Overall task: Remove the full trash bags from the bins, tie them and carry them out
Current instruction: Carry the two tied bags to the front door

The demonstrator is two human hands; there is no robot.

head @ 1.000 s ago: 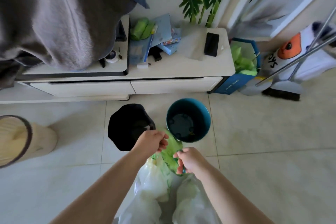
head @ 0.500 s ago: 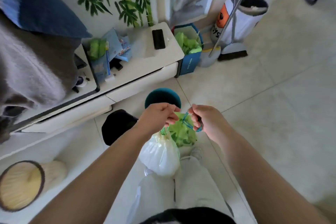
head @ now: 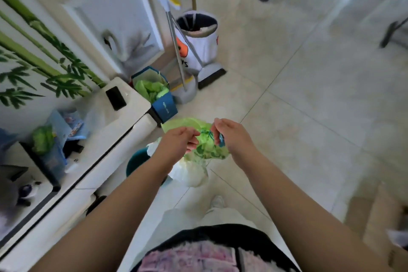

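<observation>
At centre frame, the left grip [head: 178,141] was clenched on the neck of the green trash bag [head: 207,153], which was held clear of the tiled floor [head: 309,117]. The right grip [head: 229,134] pinched its blue drawstring [head: 210,137]. A white trash bag [head: 192,173] hung just below, beside the teal bin [head: 136,161].

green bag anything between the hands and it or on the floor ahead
Nothing between them: the left hand and right hand grip the green bag at its blue drawstring. Ahead, a broom and white bin stand left by the wall; the tiles to their right look open. The exit is not shown.
</observation>
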